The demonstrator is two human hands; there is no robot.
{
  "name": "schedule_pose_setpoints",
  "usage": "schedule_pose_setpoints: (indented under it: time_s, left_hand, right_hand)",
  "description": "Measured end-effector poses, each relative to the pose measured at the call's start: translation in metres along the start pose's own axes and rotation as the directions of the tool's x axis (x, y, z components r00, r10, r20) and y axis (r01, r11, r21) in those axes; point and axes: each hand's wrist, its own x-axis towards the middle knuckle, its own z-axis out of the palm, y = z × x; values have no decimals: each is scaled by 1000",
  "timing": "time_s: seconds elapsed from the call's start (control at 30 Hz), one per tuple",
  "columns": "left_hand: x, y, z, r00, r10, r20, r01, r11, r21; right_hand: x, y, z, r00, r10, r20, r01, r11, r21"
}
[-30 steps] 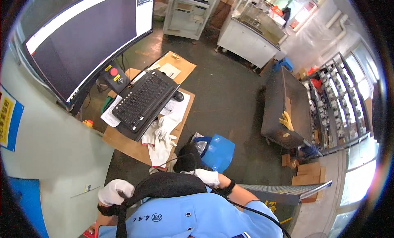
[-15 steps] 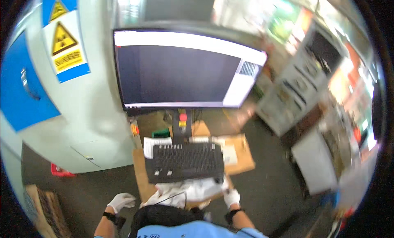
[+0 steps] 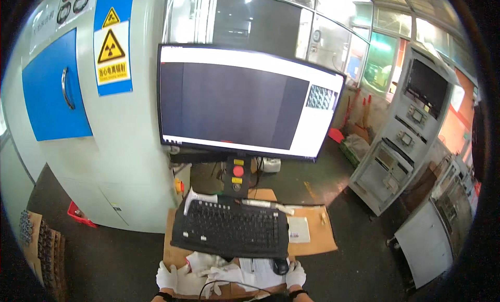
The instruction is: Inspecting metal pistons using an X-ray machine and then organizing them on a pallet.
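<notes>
My left hand (image 3: 166, 277), in a white glove, holds the left edge of a brown desk board (image 3: 170, 237), thumb on top and fingers along the side. On the other side my right hand (image 3: 296, 275), also gloved in white, grips the right edge beside a black mouse (image 3: 280, 266). Between the hands lie white gloves (image 3: 207, 261) and a white sheet of paper (image 3: 258, 271), crossed by a black cable. A black keyboard (image 3: 232, 226) sits just beyond them, slightly tilted. Behind it stands a large monitor (image 3: 234, 104) with a mostly dark grey picture.
A pale cabinet (image 3: 130, 161) with a blue door (image 3: 57, 88) and warning signs rises at the left. Below the monitor is a red button (image 3: 238, 171). A grey equipment rack (image 3: 401, 135) and a metal cart (image 3: 427, 244) stand at the right. A red basket (image 3: 80, 213) is on the floor.
Both hands have come to the sides of the desk board; the left was off to its left before. The view has shifted, and the keyboard and monitor sit lower in it.
</notes>
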Motion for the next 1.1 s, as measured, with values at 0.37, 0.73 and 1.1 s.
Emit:
schedule_pose_setpoints:
  time_s: [0.37,0.73,1.1]
  left_hand:
    - [14,7,-5,991,107,-77,-117,984,-136]
    - [-1,-25,-4,992,27,-123,-42,991,-125]
    - [-5,-5,-13,995,19,-100,-33,990,-141]
  right_hand:
    - [-3,-7,4,998,-9,-57,11,999,40]
    - [-38,-2,-4,1000,-8,-16,10,997,72]
    - [-54,-34,-20,646,-713,-274,716,690,-105]
